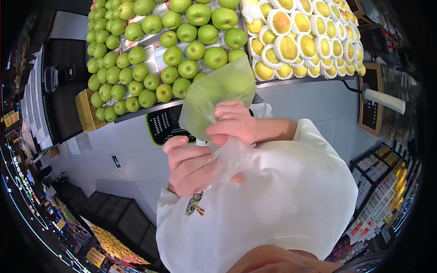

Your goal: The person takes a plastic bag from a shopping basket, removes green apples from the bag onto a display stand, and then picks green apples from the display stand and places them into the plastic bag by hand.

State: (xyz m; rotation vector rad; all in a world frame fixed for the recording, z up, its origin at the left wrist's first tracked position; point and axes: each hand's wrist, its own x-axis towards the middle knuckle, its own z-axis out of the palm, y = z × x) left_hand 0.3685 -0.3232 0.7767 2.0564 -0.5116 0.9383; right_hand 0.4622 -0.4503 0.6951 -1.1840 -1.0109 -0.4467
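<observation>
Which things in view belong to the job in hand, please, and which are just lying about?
Belong to the job: right hand and left hand, both holding the translucent plastic bag; probably the green apples, displayed nearest it.

Just lying about: yellow fruit in foam nets; woven basket; wood-framed board.

Ahead of the person, apples (173,55) lie on the left part of the surface (146,112), with netted fruit (288,48) side by side with them on the right part. A basket (88,111) sits just beside the apples' left end. The bag (193,113) is between the person and the apples, its middle in the right hand (234,123), its nearer end in the left hand (191,170). Beyond the hands, below the surface's near edge, is a shopping basket (157,134). Right of the netted fruit stands a framed board (369,116).
</observation>
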